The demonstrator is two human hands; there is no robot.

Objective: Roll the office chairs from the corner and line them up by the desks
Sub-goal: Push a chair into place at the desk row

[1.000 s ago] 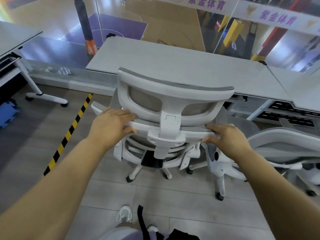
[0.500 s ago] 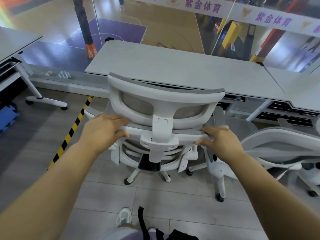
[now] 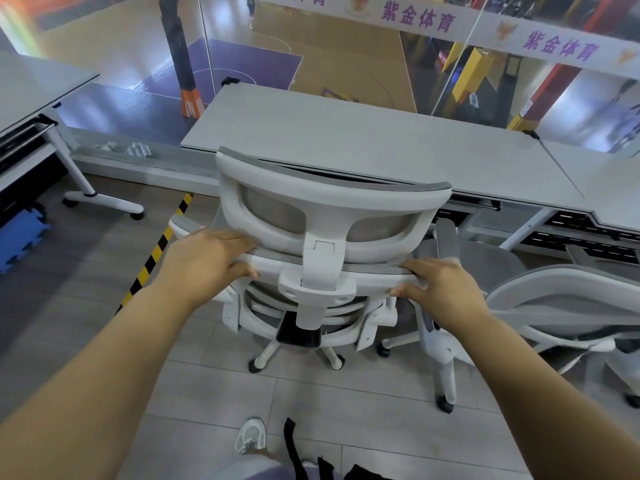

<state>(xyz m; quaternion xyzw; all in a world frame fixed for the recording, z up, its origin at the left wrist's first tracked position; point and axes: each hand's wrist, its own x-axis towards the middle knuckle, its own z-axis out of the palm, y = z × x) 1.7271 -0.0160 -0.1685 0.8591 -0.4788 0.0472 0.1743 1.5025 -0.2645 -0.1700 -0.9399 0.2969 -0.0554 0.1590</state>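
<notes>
A white office chair (image 3: 311, 258) with grey mesh is seen from behind at the centre of the frame, its headrest (image 3: 329, 206) reaching the front edge of a long grey desk (image 3: 363, 147) that spans the middle of the picture. The top bar of the backrest is grasped by both hands. The left hand (image 3: 204, 258) is laid over the bar's left end, fingers draped across the top and the thumb tucked beneath. The right hand (image 3: 440, 282) is wrapped round the bar's right end, fingers over the top edge and the thumb pressed against the underside. Both bare forearms are stretched in from the lower corners of the frame.

The chair's star base and castors (image 3: 256, 367) are set on pale floor tiles (image 3: 363, 410) below centre. A second white office chair (image 3: 561, 306) is placed just beside the first at the right of the frame, its armrest post close to the right hand. A strip of yellow-and-black hazard tape (image 3: 156, 251) is run diagonally across the floor at centre left. Another desk (image 3: 34, 88) with a white wheeled leg is seen at upper left, and a blue foam mat (image 3: 19, 237) at the left edge. A white trainer (image 3: 251, 434) is visible at the bottom centre. A banner with purple characters (image 3: 419, 17) is stretched across the top.
</notes>
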